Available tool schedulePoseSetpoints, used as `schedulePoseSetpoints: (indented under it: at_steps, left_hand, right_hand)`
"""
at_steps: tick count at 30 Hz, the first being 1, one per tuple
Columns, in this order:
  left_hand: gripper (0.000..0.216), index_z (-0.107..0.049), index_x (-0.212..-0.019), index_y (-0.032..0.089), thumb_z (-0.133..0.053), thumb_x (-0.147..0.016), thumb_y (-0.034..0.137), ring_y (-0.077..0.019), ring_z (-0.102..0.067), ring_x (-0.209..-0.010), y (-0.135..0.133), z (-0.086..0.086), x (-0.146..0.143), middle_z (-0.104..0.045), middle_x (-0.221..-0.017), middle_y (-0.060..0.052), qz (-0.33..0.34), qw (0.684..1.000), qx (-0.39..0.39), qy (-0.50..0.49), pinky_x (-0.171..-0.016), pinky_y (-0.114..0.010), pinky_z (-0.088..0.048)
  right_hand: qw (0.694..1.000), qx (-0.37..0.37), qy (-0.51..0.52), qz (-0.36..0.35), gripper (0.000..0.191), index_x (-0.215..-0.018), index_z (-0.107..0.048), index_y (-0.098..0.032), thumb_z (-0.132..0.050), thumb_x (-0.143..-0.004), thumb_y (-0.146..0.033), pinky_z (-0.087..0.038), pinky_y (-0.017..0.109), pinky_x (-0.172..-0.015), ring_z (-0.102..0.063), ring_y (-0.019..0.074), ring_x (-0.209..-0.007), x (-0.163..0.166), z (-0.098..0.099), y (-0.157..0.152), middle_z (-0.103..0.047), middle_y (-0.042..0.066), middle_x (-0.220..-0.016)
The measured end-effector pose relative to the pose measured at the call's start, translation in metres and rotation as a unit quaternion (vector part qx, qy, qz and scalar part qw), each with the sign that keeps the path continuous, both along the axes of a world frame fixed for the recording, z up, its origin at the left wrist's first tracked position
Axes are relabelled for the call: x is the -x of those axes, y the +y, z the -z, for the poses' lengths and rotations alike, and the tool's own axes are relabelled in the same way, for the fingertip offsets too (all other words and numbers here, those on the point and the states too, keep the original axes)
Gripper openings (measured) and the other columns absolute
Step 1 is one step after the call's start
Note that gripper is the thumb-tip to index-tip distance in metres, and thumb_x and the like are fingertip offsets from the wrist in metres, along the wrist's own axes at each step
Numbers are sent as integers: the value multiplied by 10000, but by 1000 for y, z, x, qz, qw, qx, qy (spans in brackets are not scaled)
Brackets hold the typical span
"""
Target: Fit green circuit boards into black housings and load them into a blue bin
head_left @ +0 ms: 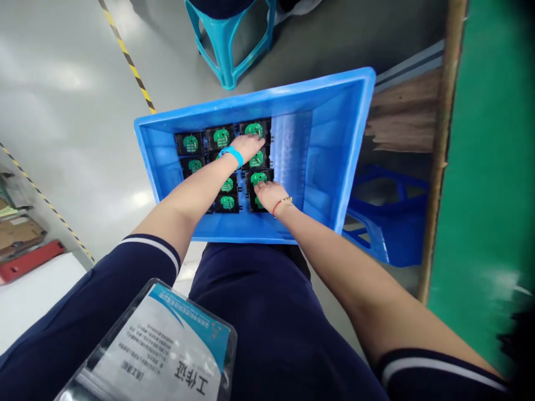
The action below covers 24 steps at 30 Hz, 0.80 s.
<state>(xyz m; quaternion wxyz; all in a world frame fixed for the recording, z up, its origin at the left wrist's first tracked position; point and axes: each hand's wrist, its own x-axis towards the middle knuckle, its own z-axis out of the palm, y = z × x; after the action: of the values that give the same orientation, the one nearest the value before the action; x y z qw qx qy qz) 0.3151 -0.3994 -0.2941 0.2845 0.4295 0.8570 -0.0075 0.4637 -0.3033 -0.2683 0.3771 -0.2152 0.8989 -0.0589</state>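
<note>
A blue plastic crate (334, 161) holds rows of black housings, each with a green circuit board showing on top. My left hand (249, 147), wearing a blue wristband (232, 156), reaches over the rows. Its fingers grip a black housing with a green board (253, 130) at the far end of the right-hand column. Closer to my body, my right hand (271, 196) has its fingers closed on another such housing (259, 177) in that column. A red bracelet (281, 205) is on that wrist. Both palms and some fingertips are hidden, along with parts of the housings beneath.
Beyond the crate is a turquoise stool (225, 47) with a person seated on it. To the right are a green-topped table (480, 167) and a blue stool (397, 223) beside it. Yellow-black tape (129, 61) marks the floor. A badge (167, 345) hangs at my chest.
</note>
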Motion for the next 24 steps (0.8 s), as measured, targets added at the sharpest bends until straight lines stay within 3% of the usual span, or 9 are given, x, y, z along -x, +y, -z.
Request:
schedulePoseSetpoints:
  at_steps: [3,6,9,13,16,19,21,24]
  left_hand:
    - [359,-556,-1189,84,-351,-897,43,-276,-537,-1128,-3,-1,-2,-592,-1157,-183,-15,1000,-6,-8,-841,-356,-486]
    - [382,-544,-1209,92,-332,-896,35,-282,-481,-1193,-8,-4,-4,-553,-1227,-175,-29,999,0,-17,-890,-369,-467]
    - [402,-515,-1248,96,-349,-886,44,-279,-448,-1220,-16,-10,-7,-501,-1295,-173,-48,999,4,-25,-966,-382,-417]
    - [346,-531,-1216,119,-386,-903,151,-234,-493,-1154,-38,-31,-17,-545,-1215,-130,-151,987,-49,6,-1007,-335,-378]
    - [290,-575,-1100,155,-352,-918,190,-191,-532,-1083,-64,-55,-36,-591,-1120,-96,-249,966,-67,21,-963,-292,-408]
    - [265,-593,-1010,163,-347,-917,196,-166,-561,-1017,-79,-83,-66,-619,-1058,-86,-286,955,-78,24,-930,-267,-426]
    - [271,-599,-995,152,-343,-919,203,-162,-568,-996,-72,-102,-87,-629,-1026,-92,-282,953,-107,32,-917,-259,-432]
    - [289,-599,-1007,154,-331,-930,228,-160,-575,-970,-31,-131,-113,-631,-1000,-91,-246,953,-173,36,-897,-256,-446]
  right_hand:
    - [1000,-3,-5,30,362,-1071,-584,-83,-265,-900,-87,-412,356,-773,-570,264,-957,-3,15,-14,-597,190,-1095]
    - [998,3,-4,60,374,-1129,-564,-98,-260,-909,-97,-414,348,-802,-551,259,-1012,-5,12,-21,-566,183,-1179]
    - [995,27,3,98,368,-1163,-552,-118,-288,-907,-107,-427,332,-793,-559,244,-1000,-5,-9,-15,-558,167,-1206]
    - [970,127,60,199,302,-1130,-575,-140,-369,-913,-186,-453,296,-795,-597,198,-919,-16,-63,23,-625,118,-1077]
    - [918,198,161,302,261,-1047,-612,-169,-394,-916,-229,-473,299,-815,-615,187,-909,-42,-108,73,-659,88,-994]
    - [841,201,277,418,230,-986,-627,-200,-419,-905,-256,-495,322,-783,-630,190,-858,-82,-141,129,-673,75,-927]
    - [791,170,326,489,223,-981,-628,-206,-436,-895,-280,-507,332,-742,-633,187,-791,-111,-152,162,-677,71,-896]
    - [746,123,357,549,235,-1002,-620,-198,-445,-885,-303,-517,333,-700,-622,173,-702,-152,-160,204,-683,72,-880]
